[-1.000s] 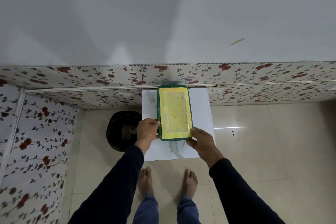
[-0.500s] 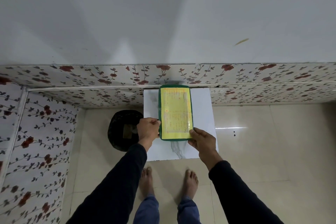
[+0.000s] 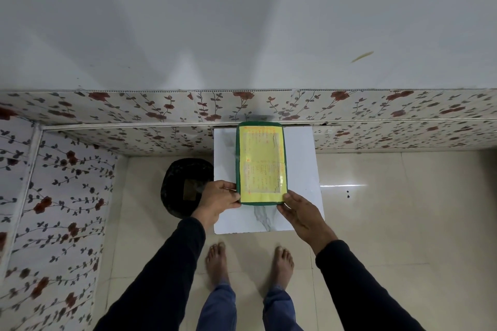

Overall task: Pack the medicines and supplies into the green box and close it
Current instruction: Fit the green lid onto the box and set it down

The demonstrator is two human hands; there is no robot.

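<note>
The green box point(image 3: 260, 164) lay closed on the white table point(image 3: 301, 158), yellow label up, far end by the floral wall. Left hand point(image 3: 217, 200) gripped its near left corner, fingers curled; right hand point(image 3: 301, 215), fingers straight, touched the near right corner.

Green box point(image 3: 259, 162) closed on white table point(image 3: 302, 158); left hand point(image 3: 219, 199) grips near-left corner, right hand point(image 3: 302, 213) touches near-right corner.

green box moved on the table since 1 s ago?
No. The green box sits the same against the edges of the white tabletop; only the camera shifted.
</note>
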